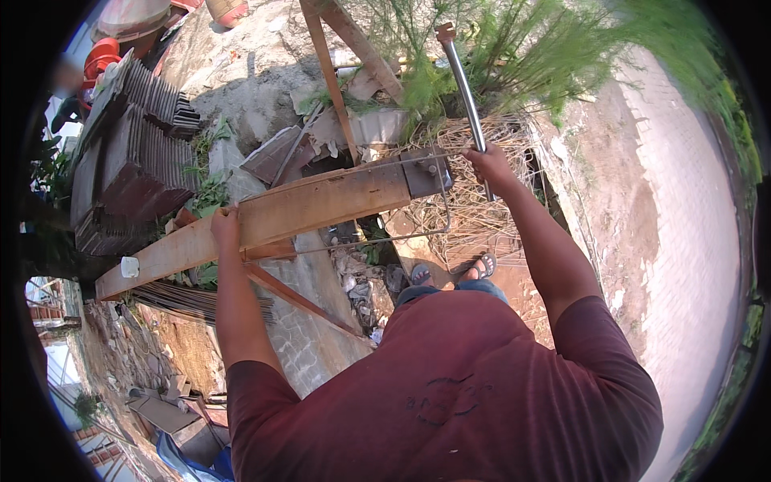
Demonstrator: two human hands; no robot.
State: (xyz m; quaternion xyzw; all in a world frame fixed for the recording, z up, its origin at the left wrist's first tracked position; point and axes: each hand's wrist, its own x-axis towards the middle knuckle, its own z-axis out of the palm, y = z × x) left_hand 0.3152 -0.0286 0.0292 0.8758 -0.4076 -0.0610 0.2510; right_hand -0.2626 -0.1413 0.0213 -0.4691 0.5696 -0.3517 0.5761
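A long wooden plank (321,210) on splayed legs crosses in front of me, with a dark metal plate (416,173) fixed at its right end. A thin steel rod (377,239), bent at right angles, lies over the plank and loops below its edge. My left hand (226,226) is closed at the plank's upper edge, where the rod runs into the fingers; the plank and fingers partly hide the grip. My right hand (491,170) is wrapped round a shiny metal bar (463,84) with a rusty, notched head, held upright beside the plate.
Stacked roof tiles (148,161) stand at the left. Several long rods (201,301) lie beneath the plank's left part. Cut rod pieces (474,217) cover the ground by my sandalled feet (484,263). A feathery green bush (522,56) grows ahead; paving (691,241) runs along the right.
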